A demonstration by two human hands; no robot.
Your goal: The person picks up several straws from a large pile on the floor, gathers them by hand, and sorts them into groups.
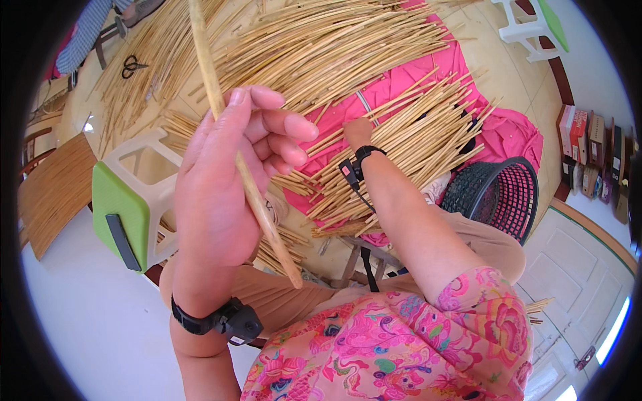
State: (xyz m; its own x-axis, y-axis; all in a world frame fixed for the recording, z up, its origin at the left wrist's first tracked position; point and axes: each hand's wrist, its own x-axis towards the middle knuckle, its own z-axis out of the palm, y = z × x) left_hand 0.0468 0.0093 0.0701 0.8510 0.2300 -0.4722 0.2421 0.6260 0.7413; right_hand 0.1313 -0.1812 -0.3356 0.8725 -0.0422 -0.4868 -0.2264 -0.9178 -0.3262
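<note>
Raised close to the camera, my left hand [220, 170] holds one long pale plant stalk [271, 228]. The stalk slants across the palm under the thumb, its cut lower end hanging over my lap and its upper end passing out of view. The other fingers of that hand are loosely curled. Lower down, my right hand [358, 131] reaches to the left side of a pile of similar stalks [416, 138] on a pink cloth [511, 133]. Its fingers are turned away and hidden, so I cannot see what they grip.
A larger stalk bundle [326, 55] lies beyond; looser stalks with black-handled scissors [130, 67] are at upper left. A green-topped stool [118, 205] stands left, a dark plastic basket [529, 200] right. Another person's checked clothing [88, 37] shows at upper left.
</note>
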